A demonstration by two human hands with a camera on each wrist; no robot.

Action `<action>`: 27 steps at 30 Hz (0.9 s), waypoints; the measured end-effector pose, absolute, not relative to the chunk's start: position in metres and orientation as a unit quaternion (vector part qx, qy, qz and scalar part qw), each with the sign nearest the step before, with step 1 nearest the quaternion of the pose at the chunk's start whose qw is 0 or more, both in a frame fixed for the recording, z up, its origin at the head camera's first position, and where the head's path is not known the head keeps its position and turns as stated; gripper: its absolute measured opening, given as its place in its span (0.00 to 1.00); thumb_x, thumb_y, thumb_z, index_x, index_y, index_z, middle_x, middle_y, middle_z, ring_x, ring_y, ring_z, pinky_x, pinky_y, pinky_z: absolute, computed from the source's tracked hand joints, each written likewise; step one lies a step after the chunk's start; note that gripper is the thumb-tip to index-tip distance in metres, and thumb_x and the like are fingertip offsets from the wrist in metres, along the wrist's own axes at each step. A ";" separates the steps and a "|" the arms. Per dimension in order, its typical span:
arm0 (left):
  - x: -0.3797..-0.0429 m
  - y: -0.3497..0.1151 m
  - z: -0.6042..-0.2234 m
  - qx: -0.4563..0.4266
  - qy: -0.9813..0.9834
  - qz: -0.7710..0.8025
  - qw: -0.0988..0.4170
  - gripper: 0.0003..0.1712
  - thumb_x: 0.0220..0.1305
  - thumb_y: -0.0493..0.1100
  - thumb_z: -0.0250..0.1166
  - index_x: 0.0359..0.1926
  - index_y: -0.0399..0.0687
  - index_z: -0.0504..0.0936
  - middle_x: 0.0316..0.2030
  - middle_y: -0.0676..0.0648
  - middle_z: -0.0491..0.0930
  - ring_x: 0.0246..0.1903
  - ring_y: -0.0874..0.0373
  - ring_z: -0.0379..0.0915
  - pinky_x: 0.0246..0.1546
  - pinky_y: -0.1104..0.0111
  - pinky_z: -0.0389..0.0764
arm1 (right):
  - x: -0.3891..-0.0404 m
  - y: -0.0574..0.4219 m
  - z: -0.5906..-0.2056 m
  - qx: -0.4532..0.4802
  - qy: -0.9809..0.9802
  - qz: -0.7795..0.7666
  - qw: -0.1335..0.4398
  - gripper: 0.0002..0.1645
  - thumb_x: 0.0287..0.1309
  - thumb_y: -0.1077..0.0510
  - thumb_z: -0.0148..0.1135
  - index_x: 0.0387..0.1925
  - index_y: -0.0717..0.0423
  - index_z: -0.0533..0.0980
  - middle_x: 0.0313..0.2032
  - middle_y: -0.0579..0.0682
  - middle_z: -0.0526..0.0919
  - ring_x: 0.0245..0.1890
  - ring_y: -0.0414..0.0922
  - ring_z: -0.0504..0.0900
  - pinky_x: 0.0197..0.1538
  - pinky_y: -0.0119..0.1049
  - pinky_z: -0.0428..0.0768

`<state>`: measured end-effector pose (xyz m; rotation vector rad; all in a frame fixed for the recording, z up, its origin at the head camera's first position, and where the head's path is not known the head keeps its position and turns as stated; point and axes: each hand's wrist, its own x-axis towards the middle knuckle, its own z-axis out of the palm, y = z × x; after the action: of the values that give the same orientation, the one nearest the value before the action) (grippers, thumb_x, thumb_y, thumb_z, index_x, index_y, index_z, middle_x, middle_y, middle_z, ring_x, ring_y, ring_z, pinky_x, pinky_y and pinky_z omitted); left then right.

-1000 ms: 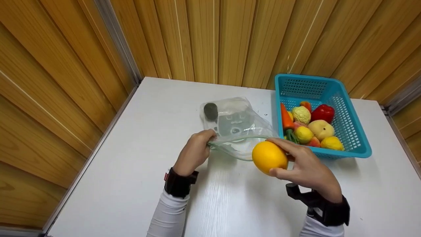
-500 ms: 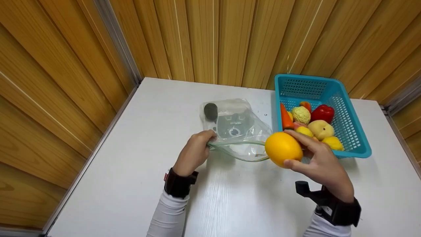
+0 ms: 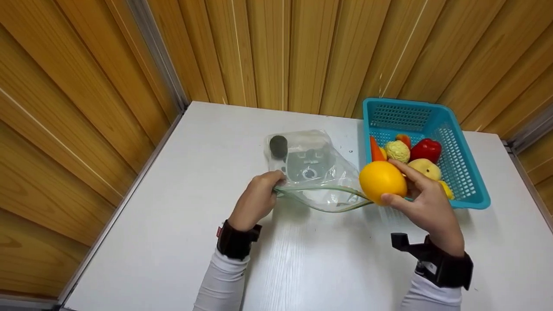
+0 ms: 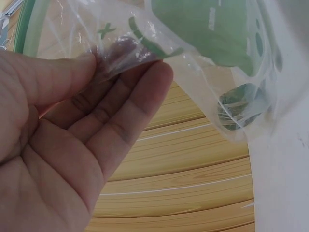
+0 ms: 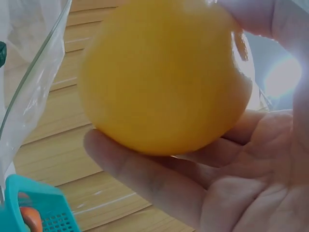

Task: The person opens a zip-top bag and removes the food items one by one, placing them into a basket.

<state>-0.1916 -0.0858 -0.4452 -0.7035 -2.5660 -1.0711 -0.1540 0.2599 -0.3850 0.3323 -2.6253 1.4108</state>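
Observation:
A clear zip bag [image 3: 343, 175] with a green-edged mouth lies on the table, printed with a grey-green animal face. Inside its far left corner is a dark green oval thing [image 3: 278, 147]. My left hand [image 3: 255, 199] pinches the left end of the mouth between thumb and fingers, as the left wrist view shows. A smooth, round yellow-orange fruit [image 3: 382, 183] is in my right hand [image 3: 433, 211], gripped between the thumb and fingers. The fruit is raised at the right end of the bag's mouth, overlapping it and the basket's near left corner in the head view.
At the back right stands a teal plastic basket [image 3: 468, 160]. It holds a carrot [image 3: 376, 150], a red bell pepper [image 3: 426, 150], a pale yellow wrinkled ball [image 3: 398, 151], a potato-like piece [image 3: 425, 168] and other produce. Wood-patterned panels [image 3: 268, 56] rise behind the white table [image 3: 185, 172].
My right hand has carried the fruit right and away from me, from the bag's mouth toward the basket corner. My left hand stays on the bag, whose mouth gapes slightly.

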 end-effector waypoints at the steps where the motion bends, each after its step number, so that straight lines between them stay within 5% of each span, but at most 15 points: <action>1: -0.192 -0.086 -0.445 -0.243 -0.887 -0.370 0.134 0.18 0.56 0.16 0.57 0.38 0.39 0.82 0.36 0.46 0.85 0.37 0.58 0.78 0.39 0.63 0.83 | -0.156 0.261 -0.386 0.101 -0.875 0.468 0.067 0.41 0.63 0.61 0.71 0.74 0.63 0.66 0.65 0.66 0.74 0.51 0.37 0.75 0.51 0.13 0.72; 5: -0.192 -0.085 -0.445 -0.241 -0.890 -0.366 0.128 0.18 0.58 0.16 0.56 0.38 0.38 0.82 0.38 0.46 0.86 0.38 0.59 0.79 0.41 0.64 0.84 | -0.166 0.269 -0.387 0.070 -0.885 0.457 0.057 0.43 0.65 0.56 0.70 0.75 0.64 0.63 0.64 0.68 0.72 0.55 0.53 0.73 0.49 0.11 0.71; 10: -0.192 -0.086 -0.445 -0.240 -0.890 -0.363 0.133 0.18 0.58 0.16 0.56 0.37 0.39 0.82 0.36 0.47 0.85 0.36 0.60 0.77 0.40 0.64 0.83 | -0.183 0.280 -0.387 0.044 -0.890 0.451 0.048 0.45 0.66 0.52 0.69 0.77 0.62 0.61 0.67 0.69 0.70 0.57 0.61 0.73 0.47 0.12 0.70; 27: -0.192 -0.086 -0.446 -0.244 -0.886 -0.368 0.141 0.13 0.62 0.20 0.60 0.37 0.39 0.81 0.35 0.47 0.84 0.35 0.58 0.77 0.39 0.62 0.83 | -0.250 0.301 -0.368 0.008 -0.911 0.412 0.035 0.45 0.68 0.45 0.63 0.77 0.61 0.60 0.66 0.70 0.72 0.54 0.59 0.73 0.41 0.17 0.71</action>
<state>-0.1921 -0.0858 -0.4456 -0.7042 -2.5592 -1.0616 -0.2500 0.3015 -0.3678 0.0231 -2.7987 1.2648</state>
